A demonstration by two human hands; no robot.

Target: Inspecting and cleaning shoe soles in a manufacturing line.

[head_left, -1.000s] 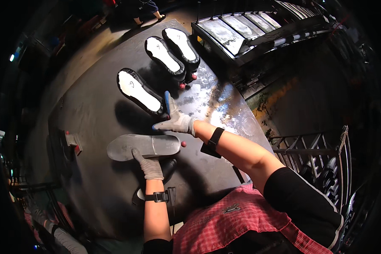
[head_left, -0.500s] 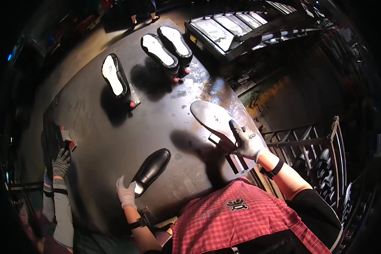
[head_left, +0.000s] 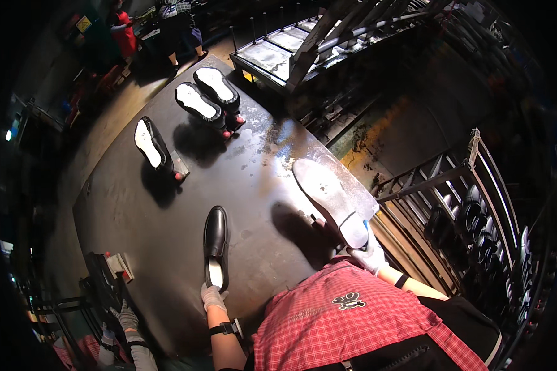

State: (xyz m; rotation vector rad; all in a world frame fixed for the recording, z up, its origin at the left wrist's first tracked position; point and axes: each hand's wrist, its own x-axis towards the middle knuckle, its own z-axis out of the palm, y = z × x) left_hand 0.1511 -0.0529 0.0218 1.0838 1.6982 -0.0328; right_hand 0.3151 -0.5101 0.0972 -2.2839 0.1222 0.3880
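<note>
Black shoe by the heel on the left, grey sole by the heel on the right!

And here's the left hand, gloved fingers wrapped around the back of the black shoe, toe pointing away across the dark table. Is it resting there or just above? Can't tell from here! The upper gleams, so I'd call it smooth and slippery, easy to scuff, soft about the mouth where the pale lining shows. The heel looks the firmest place to grip, and the weight is probably light.

Over on the right, the right hand clamps the heel end of that grey sole, underside up, near the table's edge. Some fingers are hidden beneath, and so is whatever lies under the sole. It looks stiff and fairly flat; held at one end, it may feel toe-heavy. Three white-bottomed shoes stand well apart, farther up the table.
</note>
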